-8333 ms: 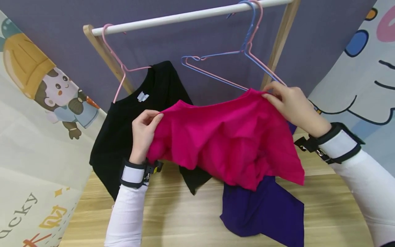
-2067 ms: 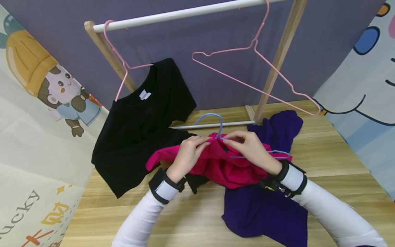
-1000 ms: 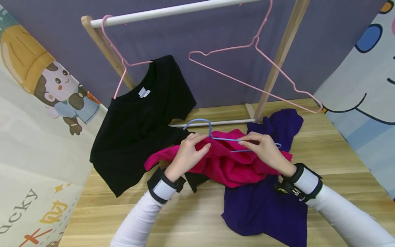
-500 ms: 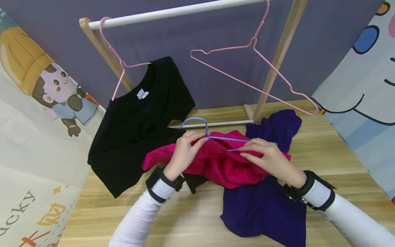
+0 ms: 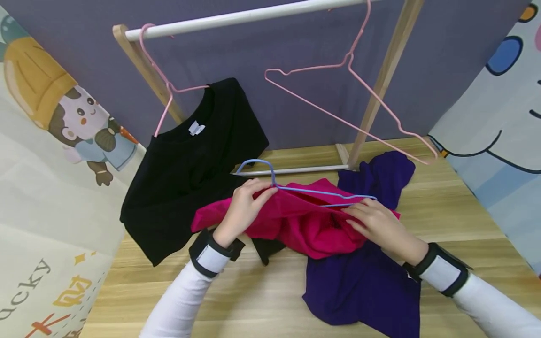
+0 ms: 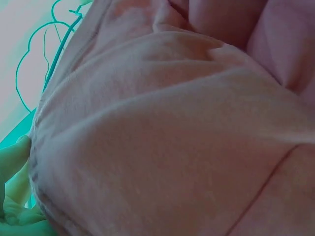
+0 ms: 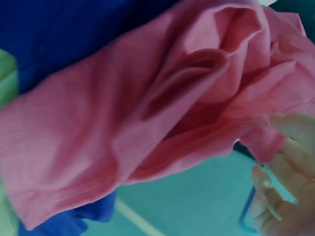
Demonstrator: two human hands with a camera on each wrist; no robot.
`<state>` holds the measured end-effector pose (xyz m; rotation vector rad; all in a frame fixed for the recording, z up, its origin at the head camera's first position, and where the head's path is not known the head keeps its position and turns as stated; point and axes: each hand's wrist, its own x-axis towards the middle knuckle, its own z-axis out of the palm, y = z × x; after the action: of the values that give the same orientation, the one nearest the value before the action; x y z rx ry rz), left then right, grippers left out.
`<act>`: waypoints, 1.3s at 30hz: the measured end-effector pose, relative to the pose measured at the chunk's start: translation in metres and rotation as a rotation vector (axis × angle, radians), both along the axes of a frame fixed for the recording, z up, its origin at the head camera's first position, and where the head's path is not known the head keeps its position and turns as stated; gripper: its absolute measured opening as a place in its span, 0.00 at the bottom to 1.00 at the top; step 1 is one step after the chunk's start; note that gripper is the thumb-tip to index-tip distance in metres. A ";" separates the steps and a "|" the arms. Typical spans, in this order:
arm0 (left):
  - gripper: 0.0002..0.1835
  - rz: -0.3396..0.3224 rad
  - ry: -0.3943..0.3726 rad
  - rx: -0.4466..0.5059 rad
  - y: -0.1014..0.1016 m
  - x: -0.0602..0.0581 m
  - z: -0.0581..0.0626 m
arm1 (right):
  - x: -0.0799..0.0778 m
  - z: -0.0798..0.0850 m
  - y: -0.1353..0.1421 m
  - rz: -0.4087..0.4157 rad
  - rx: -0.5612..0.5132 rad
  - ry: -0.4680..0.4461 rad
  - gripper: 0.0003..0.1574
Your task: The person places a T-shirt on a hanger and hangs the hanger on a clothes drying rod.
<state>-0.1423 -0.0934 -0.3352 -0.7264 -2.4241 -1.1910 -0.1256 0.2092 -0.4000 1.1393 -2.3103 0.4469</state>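
Note:
A bright pink shirt (image 5: 304, 230) lies bunched, its neckline facing up. A blue hanger (image 5: 313, 191) lies along the neckline, its hook up at the left and its lower bar passing into the neck opening. With thumb and fingers my left hand (image 5: 243, 206) pinches the shirt's neckline at the base of the hook; in the left wrist view its fingertips (image 6: 17, 157) are at the fabric edge. My right hand (image 5: 382, 227) is at the right of the neckline by the hanger's end, thumb and fingers apart at the cloth. The right wrist view shows fingers (image 7: 275, 201) loosely bent beside the pink fabric.
A black shirt (image 5: 181, 173) hangs on a pink hanger (image 5: 166, 84) at the left of the rack's white rod (image 5: 236, 18). Another pink hanger (image 5: 313, 103) hangs bare at the right. A dark purple garment (image 5: 363, 286) lies on the wooden table (image 5: 262, 305) under the pink shirt.
The blue hanger came off the rod to the pink shirt. Lately its hook shifted left with my left hand, while my right hand slid right along it to its end.

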 end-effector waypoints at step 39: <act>0.05 -0.056 0.057 -0.023 0.001 0.016 -0.013 | 0.002 0.039 -0.013 0.026 -0.358 -0.109 0.20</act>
<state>-0.1263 -0.0922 -0.3485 -0.8288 -2.3893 -1.1487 -0.1232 0.1964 -0.3613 0.9882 -2.1893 0.9100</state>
